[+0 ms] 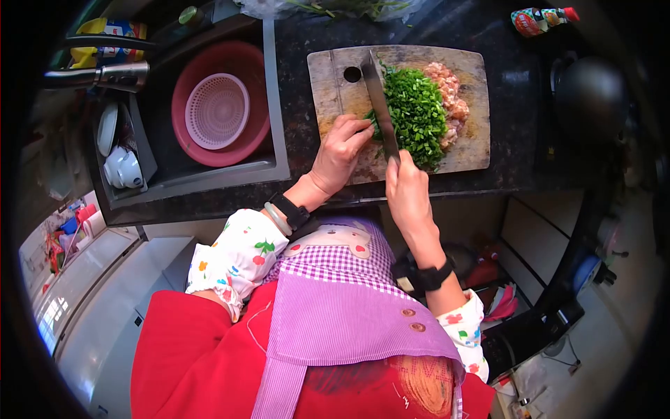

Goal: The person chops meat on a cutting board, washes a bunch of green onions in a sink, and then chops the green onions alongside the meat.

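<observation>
The right hand (408, 192) is clamped around the handle of a knife (382, 105), a broad cleaver whose blade runs away from the person across a wooden board (328, 98). The blade stands on its edge along the left side of a heap of chopped greens (419, 119) in the middle of the board. The left hand (342, 150) rests on the board just left of the blade. Its fingers are loosely curled with the tips against the near edge of the greens, and it grips nothing. A smaller mound of pink minced meat (452, 98) lies on the far right side of the greens, touching them. The board sits on a dark stone counter (513, 126), its near edge close to the counter's front. To the left of the board is a sink (276, 112) that holds a pink basin (209, 150) with a paler colander (218, 110) inside it. A metal tap (105, 75) reaches over the sink's left side, and white crockery (124, 167) is stacked below it. At the back of the counter, beyond the board, lies a clear bag of green stalks (335, 7). A bottle (541, 19) lies on its side at the far right. Near it sits a dark wok (590, 94). Both wrists carry black bands, and the left also has a pale bangle.
</observation>
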Demonstrator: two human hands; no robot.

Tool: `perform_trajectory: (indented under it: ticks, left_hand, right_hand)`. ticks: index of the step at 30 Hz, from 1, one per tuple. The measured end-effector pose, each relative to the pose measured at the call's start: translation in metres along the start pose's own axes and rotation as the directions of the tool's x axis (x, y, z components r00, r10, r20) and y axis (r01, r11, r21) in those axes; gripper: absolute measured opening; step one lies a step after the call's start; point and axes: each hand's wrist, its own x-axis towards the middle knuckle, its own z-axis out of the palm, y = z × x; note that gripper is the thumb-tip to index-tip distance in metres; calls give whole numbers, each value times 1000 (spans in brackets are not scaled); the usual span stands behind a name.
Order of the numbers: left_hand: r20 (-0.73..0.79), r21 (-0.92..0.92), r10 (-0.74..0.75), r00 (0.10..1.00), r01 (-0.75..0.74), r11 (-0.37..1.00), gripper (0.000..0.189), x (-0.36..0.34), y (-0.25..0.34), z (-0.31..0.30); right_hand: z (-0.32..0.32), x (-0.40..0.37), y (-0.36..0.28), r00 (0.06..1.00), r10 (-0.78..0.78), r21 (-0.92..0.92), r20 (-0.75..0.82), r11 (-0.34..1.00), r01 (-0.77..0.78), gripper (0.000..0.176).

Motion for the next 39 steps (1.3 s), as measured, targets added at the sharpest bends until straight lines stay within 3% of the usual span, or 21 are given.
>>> perform_trajectory:
  ticks: [2,3,6,9,12,14,17,20,22,24,33,36,38,39]
  left_hand:
    - [37,20,-8,999,7,1000,35,1,2,-3]
    - [32,21,2,999,-3,1000,35,2,4,-5]
    - [43,96,-13,999,9,995,40,0,7,-8]
    - [66,63,-47,997,43,997,45,-3,3,-5]
    - [-11,-25,-49,999,49,999,34,-2,-1,-3]
    - [-31,-28,-48,998,47,999,29,-3,-3,-1]
    - [-24,-21,-42,999,42,999,25,-4,0,-2]
    - [0,36,-30,1000,30,999,29,-3,3,-8]
    - [-6,62,-32,999,33,998,31,2,6,-8]
    - [12,86,-44,999,42,995,35,1,9,-12]
    - [4,12,-51,999,51,999,35,-4,1,-6]
    - [54,44,-26,998,24,999,36,-4,-1,-9]
    - [79,103,22,997,-30,994,39,-4,3,-15]
    - [104,155,59,993,-74,985,41,-3,4,-17]
  right_hand:
    - [5,13,-1,980,-127,50,-156,989,136,16]
    - [3,16,5,994,-48,183,-100,981,66,17]
    - [-10,3,9,997,68,302,-32,952,-55,17]
    - [-27,-18,-1,999,40,196,35,980,-46,16]
    - [-25,-29,5,999,-21,136,47,991,15,15]
    - [-21,-27,3,997,17,118,81,993,-27,13]
    - [0,-8,-1,1000,-16,28,16,999,16,11]
    - [5,14,-3,986,-122,93,-110,987,132,13]
    - [-7,12,-3,992,-102,162,-80,980,114,14]
    - [-14,-2,-1,1000,11,241,-12,970,-7,13]
    - [-8,-19,-4,999,-37,5,28,999,37,10]
    - [5,8,-8,995,-94,-4,-23,996,94,11]
    - [6,15,2,988,-130,55,-81,989,134,13]
    - [6,17,13,997,-70,152,-42,986,75,15]
